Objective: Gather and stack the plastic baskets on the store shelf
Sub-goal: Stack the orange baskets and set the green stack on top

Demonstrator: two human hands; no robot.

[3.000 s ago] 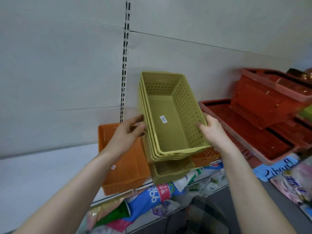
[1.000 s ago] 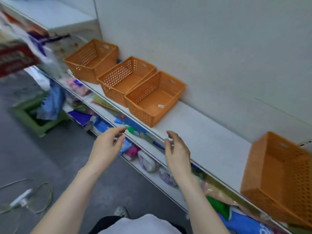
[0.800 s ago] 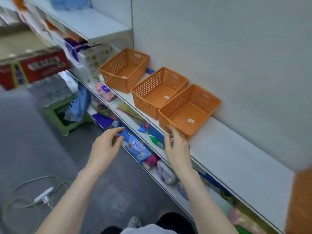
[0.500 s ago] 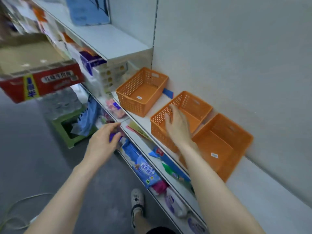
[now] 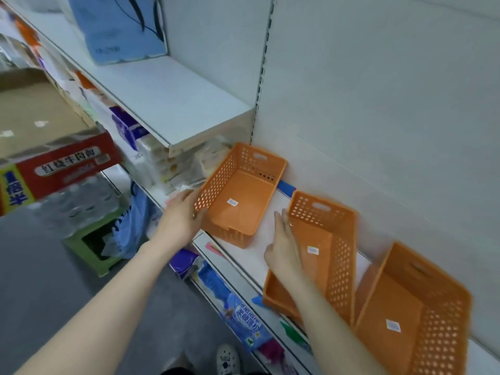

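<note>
Far-left basket (image 5: 240, 196): L hand (image 5: 180, 217) touching near-left corner.

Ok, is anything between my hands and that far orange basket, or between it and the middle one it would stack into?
Nothing visible. The left hand already touches the far basket at its near left corner. The right hand rests on the middle basket. Only bare shelf lies between the two baskets.

Orange baskets (image 5: 243, 196): perforated matt plastic; shelf (image 5: 243, 255): smooth white painted metal; box (image 5: 54, 147): glossy printed cardboard.
</note>
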